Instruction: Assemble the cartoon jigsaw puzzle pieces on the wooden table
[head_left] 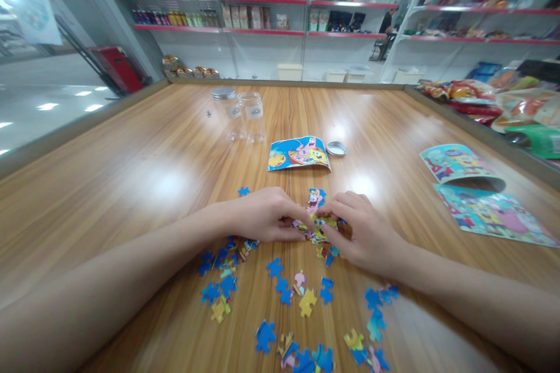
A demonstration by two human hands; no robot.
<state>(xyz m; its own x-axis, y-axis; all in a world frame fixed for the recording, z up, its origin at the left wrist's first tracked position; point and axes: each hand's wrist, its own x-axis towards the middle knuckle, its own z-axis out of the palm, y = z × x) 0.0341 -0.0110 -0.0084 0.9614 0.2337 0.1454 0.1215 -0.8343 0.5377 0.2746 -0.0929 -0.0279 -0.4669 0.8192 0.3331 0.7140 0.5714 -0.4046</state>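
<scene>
Several joined jigsaw puzzle pieces [319, 225] lie on the wooden table, showing a yellow and pink cartoon picture. My left hand [273, 215] reaches them from the left, its thumb and forefinger pressing at their left edge. From the right, my right hand [356, 230] presses its fingertips on the same cluster, which it partly covers. Both hands are curled closed over the pieces. Loose blue puzzle pieces [275, 268] and a yellow piece [307, 303] are scattered nearer me. Beyond the hands lies a curled picture card [299, 154] with a matching cartoon style.
Two clear plastic jars [251, 119] stand at the back, the left one under a silver lid [223, 93]. A loose lid [336, 148] lies by the card. Two more picture cards [494, 215] rest at right. Snack bags [472, 96] and stocked shelves [262, 0] are beyond the table.
</scene>
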